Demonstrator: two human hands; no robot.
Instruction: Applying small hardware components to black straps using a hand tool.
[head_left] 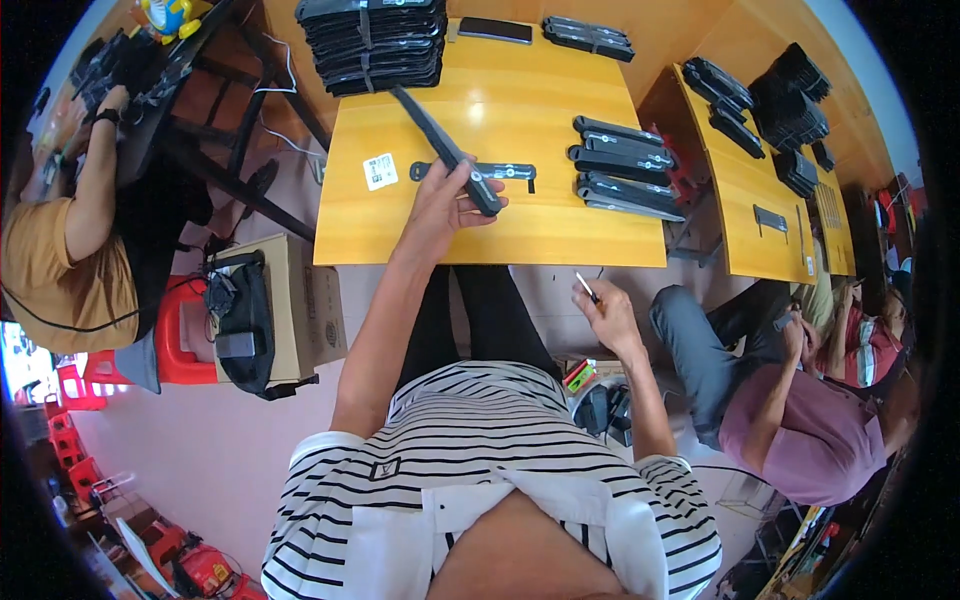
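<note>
My left hand (pixel 430 215) is closed around one end of a long, flat black bar (pixel 430 125), which slants up and away over the table. Beneath it a second black bar (pixel 513 171) with pale markings lies crosswise on the yellow wooden table (pixel 480 236). Just off the table's front edge, my right hand (pixel 613 322) grips a small slim tool (pixel 586 287) with a whitish front and a dark part; its exact kind is unclear. A white printed label (pixel 380 171) lies left of the bars.
A tall strapped stack of black bars (pixel 372 45) stands at the far left of the table. More bars (pixel 625 160) lie at the right, a bundle (pixel 588 38) at the back, beside a dark phone-like slab (pixel 495 31). People sit at neighbouring tables on both sides.
</note>
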